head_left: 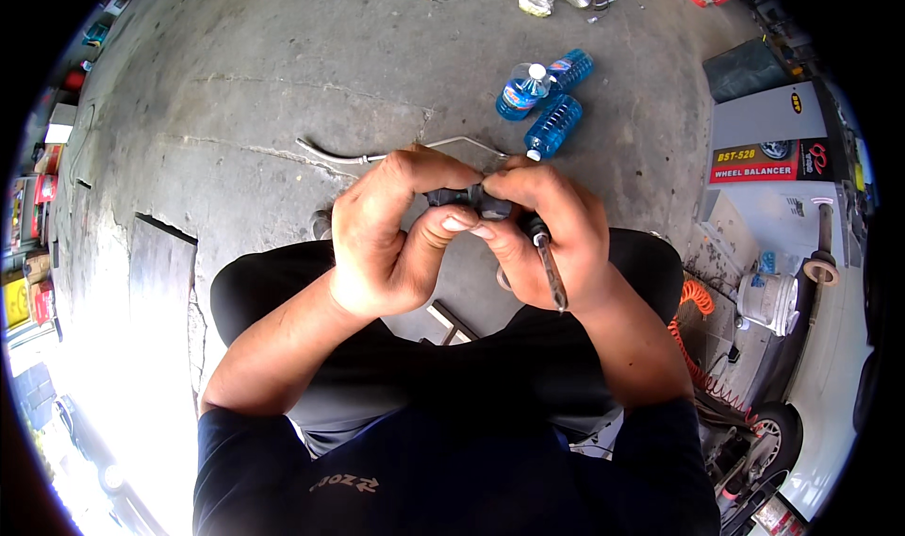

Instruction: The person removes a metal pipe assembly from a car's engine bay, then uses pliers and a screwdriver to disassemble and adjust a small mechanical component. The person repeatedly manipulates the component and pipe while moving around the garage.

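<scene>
Above my lap I hold a small black part [454,197], seemingly plastic, between both hands. My left hand [377,244] pinches its left end with thumb and forefinger. My right hand [570,225] grips its right end the same way, the two thumb tips almost meeting. Tucked in the right hand's curled fingers is a screwdriver [552,274], its worn metal shaft slanting down toward me. Its handle is mostly hidden by the fingers, and so is much of the black part.
Bottles of blue liquid [525,96] and a thin bent metal pipe [330,156] lie on the concrete floor beyond my hands. At right stand a grey wheel balancer [745,112], a white bucket [768,302], an orange coiled hose [696,297] and a wheel [779,442].
</scene>
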A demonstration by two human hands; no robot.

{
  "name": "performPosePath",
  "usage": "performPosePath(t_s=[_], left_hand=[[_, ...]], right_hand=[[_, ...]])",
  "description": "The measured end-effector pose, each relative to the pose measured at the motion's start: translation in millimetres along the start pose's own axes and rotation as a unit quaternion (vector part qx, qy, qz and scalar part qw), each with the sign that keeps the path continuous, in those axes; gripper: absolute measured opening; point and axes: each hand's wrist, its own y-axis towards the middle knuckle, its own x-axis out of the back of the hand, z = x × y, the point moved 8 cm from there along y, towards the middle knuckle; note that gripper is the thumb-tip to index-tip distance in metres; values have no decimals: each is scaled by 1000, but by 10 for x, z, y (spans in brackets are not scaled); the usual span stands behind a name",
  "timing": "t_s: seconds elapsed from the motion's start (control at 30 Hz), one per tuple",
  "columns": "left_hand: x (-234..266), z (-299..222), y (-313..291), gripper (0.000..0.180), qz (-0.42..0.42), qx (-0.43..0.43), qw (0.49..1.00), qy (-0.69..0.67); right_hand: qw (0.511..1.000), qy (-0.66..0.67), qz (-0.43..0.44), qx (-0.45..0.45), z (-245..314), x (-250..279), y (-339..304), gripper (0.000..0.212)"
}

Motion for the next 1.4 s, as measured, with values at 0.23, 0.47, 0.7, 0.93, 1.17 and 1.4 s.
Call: performPosePath(t_s=[0.23,0.47,0.7,0.93,1.17,1.4], left_hand=[[-70,273,1,31,8,160,974,-162],[-81,348,-37,49,36,200,967,-153],[-97,321,-19,53,58,221,965,-126],[-26,372,-1,34,18,173,983,-65],[35,185,66,25,10,99,995,3],[55,118,56,24,6,20,999,24]], right_hand=[[976,144,-18,-162,-356,-10,-68,17],[905,290,-1,-310,-549,-112,-114,22],[864,324,-33,-384,-606,-160,-152,39],[883,270,1,-385,-610,-167,-215,53],[887,278,-18,-369,-570,-175,-191,55],[902,278,-1,-330,-487,-176,-174,54]])
